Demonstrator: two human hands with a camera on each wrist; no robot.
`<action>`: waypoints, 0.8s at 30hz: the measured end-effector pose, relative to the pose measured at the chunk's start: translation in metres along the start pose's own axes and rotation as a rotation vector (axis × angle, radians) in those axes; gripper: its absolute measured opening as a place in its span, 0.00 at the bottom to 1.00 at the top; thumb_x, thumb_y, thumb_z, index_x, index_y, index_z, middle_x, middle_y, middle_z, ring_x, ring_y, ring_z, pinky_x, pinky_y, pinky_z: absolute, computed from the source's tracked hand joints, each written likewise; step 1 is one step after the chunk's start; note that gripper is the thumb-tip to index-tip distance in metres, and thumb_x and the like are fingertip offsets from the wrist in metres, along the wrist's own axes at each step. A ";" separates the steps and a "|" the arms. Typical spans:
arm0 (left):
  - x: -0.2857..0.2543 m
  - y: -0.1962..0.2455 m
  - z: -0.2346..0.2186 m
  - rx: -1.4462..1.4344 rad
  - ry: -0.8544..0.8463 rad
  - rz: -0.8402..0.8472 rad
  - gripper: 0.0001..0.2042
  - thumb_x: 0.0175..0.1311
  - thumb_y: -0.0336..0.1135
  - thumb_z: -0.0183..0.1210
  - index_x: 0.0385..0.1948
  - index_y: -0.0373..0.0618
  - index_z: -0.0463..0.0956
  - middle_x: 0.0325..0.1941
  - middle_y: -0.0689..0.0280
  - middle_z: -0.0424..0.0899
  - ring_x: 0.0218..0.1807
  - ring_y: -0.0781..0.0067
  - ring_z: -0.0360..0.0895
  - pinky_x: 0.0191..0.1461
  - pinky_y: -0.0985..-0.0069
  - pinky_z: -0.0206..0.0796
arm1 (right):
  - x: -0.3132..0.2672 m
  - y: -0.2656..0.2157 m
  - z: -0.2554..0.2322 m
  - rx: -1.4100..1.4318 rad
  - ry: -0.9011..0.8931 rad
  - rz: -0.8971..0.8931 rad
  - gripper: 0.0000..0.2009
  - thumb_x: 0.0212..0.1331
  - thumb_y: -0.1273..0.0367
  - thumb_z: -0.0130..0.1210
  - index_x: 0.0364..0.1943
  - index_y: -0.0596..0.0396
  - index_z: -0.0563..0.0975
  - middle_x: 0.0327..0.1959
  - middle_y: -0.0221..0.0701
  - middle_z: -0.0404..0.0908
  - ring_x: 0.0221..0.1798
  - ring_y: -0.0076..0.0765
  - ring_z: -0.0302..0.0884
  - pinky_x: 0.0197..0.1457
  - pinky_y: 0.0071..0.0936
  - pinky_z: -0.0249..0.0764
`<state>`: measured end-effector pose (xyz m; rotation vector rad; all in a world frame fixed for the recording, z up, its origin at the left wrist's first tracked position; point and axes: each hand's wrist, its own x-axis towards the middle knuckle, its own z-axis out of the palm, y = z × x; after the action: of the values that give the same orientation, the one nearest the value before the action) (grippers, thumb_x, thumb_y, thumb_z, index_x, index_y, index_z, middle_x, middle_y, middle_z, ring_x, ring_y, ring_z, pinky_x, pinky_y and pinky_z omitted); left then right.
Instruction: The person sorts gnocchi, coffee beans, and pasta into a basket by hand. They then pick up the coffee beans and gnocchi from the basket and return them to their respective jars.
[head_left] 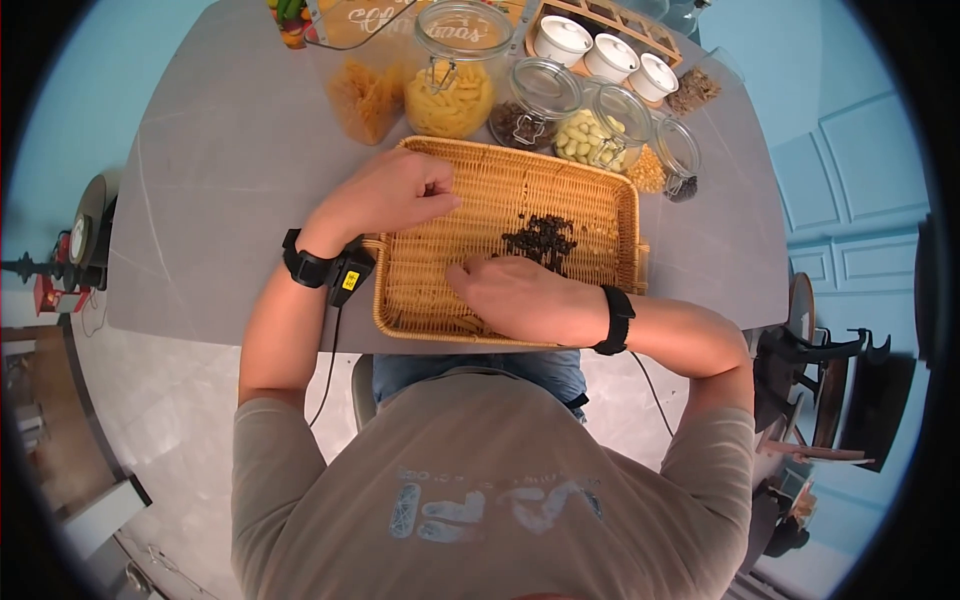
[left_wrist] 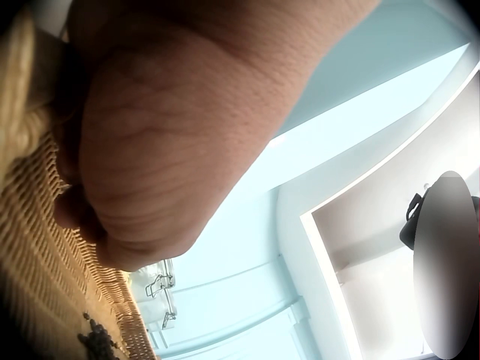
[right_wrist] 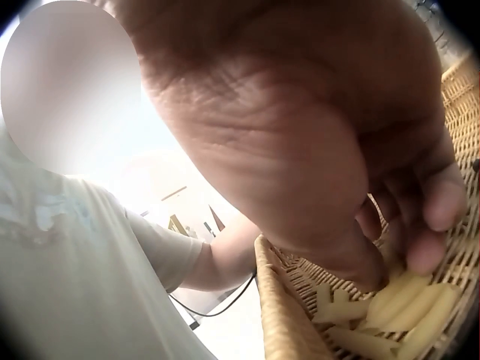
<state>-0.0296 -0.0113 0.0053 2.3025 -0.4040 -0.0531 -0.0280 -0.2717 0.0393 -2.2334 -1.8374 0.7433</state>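
Observation:
A rectangular wicker tray (head_left: pixel 610 215) lies on the grey table in front of me. My left hand (head_left: pixel 395 195) rests on its back left part with the fingers curled under; whether anything is inside them is hidden. In the left wrist view only the heel of the left hand (left_wrist: pixel 165 142) shows above the weave. My right hand (head_left: pixel 510 295) lies over the tray's front part. Its thumb and fingertips (right_wrist: pixel 439 202) close on pale yellow pasta pieces (right_wrist: pixel 409 304) heaped in the front corner. A pile of small dark bits (head_left: pixel 540 238) lies mid-tray, just behind the right hand.
Behind the tray stand clip-lid glass jars: pasta (head_left: pixel 450 95), dark bits (head_left: pixel 525 120), pale beans (head_left: pixel 590 135), corn kernels (head_left: pixel 650 170). A bag of pasta (head_left: pixel 365 95) stands to their left and three white lidded pots (head_left: pixel 605 55) in a wooden rack behind. The table edge runs below the tray.

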 end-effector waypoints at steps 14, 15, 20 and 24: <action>0.000 0.001 -0.003 0.025 -0.002 0.017 0.14 0.69 0.40 0.70 0.31 0.39 0.79 0.26 0.57 0.81 0.28 0.59 0.75 0.35 0.61 0.68 | 0.023 0.004 0.008 0.055 0.035 0.017 0.12 0.64 0.74 0.59 0.49 0.67 0.78 0.45 0.53 0.84 0.47 0.62 0.89 0.52 0.52 0.84; 0.000 0.001 -0.003 0.025 -0.011 0.007 0.14 0.69 0.40 0.71 0.31 0.39 0.79 0.26 0.57 0.81 0.28 0.59 0.75 0.35 0.61 0.68 | 0.024 0.006 0.007 0.109 0.021 0.049 0.13 0.63 0.74 0.60 0.49 0.67 0.78 0.44 0.52 0.85 0.47 0.62 0.89 0.52 0.53 0.84; 0.001 0.001 -0.003 0.001 0.006 0.006 0.16 0.69 0.43 0.69 0.28 0.39 0.80 0.25 0.53 0.83 0.28 0.50 0.79 0.35 0.58 0.69 | 0.029 0.028 -0.012 0.409 -0.031 0.038 0.11 0.66 0.72 0.60 0.46 0.68 0.79 0.39 0.49 0.87 0.38 0.49 0.88 0.42 0.43 0.81; 0.001 0.001 -0.002 0.011 0.010 0.006 0.16 0.69 0.42 0.69 0.28 0.38 0.80 0.25 0.52 0.83 0.28 0.50 0.79 0.35 0.58 0.69 | 0.015 0.041 -0.034 1.373 -0.148 0.232 0.07 0.68 0.71 0.59 0.43 0.63 0.79 0.34 0.37 0.85 0.26 0.32 0.78 0.29 0.29 0.69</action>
<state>-0.0288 -0.0105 0.0074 2.3118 -0.4066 -0.0368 0.0255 -0.2605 0.0470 -1.4009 -0.5854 1.5648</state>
